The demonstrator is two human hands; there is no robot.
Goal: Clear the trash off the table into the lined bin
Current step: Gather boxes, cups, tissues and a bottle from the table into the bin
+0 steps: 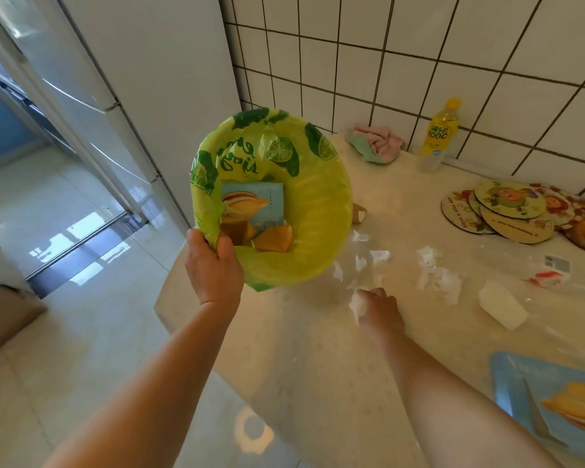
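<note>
My left hand (pixel 213 268) grips the near rim of a bin lined with a yellow-green lime-print bag (pixel 321 211), held tilted at the table's left edge. Inside lie a blue snack wrapper (pixel 260 204) and an orange-brown carton piece (pixel 274 239). My right hand (pixel 380 307) rests on the table, closed around a crumpled white tissue (pixel 358 305). More torn tissue scraps (pixel 436 275) are scattered on the table (pixel 318 349) just beyond it. A white block (pixel 502 304), a clear plastic wrapper with a red label (pixel 551 270) and a blue snack packet (pixel 554 403) lie to the right.
A yellow-capped drink bottle (pixel 438 136) and a pink-green cloth (pixel 377 143) stand by the tiled wall. Round printed coasters (pixel 517 211) are stacked at the right. A small brown cardboard piece (pixel 359 213) sits behind the bin. A fridge (pixel 115 79) stands left, over glossy floor.
</note>
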